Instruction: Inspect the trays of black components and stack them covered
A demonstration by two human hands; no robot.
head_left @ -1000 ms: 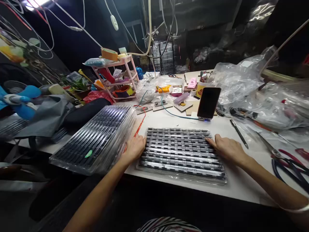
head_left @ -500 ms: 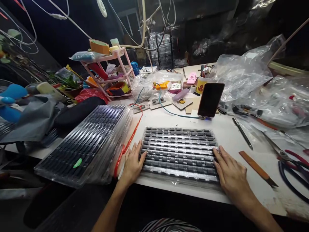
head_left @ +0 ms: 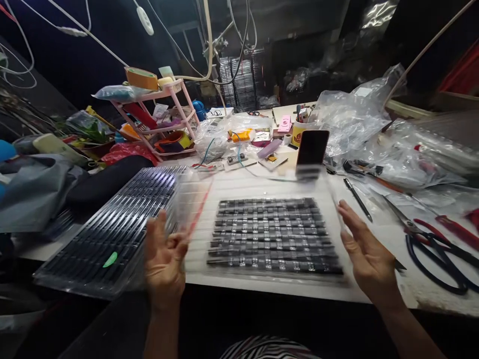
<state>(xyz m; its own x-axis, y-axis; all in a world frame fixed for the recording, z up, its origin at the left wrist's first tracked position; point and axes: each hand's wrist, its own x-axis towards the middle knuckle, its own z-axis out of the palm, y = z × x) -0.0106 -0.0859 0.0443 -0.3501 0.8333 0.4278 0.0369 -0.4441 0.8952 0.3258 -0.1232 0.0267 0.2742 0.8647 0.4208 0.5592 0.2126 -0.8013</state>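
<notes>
Two bare hands are up over the front edge of the white table [head_left: 262, 187], and between them they lift a see-through plastic lid [head_left: 258, 189], blurred, that floats just above a flat clear plastic tray of dark strips in rows [head_left: 273, 234]. The left hand [head_left: 164, 259] has its fingers spread and bent, and the fingertips [head_left: 161, 222] seem to touch the lid's left edge, but the blur makes it hard to tell how tight the grip is. The right hand [head_left: 364, 252] is open with straight fingers, and its fingertips [head_left: 346, 212] are at the lid's right edge. The tray of strips lies on the table between the two sets of fingers, a little below them. Left of the left fingers sits a tall stack of the same clear trays [head_left: 112, 229] with a small green sticker [head_left: 110, 259] on top. Right of the right fingers lie a thin dark pen [head_left: 358, 199] and blue-handled scissors [head_left: 437, 249]. Beyond the fingertips, farther back, a black phone [head_left: 312, 148] stands upright. A pink plastic shelf rack [head_left: 164, 119] stands far back beyond the left fingers.
</notes>
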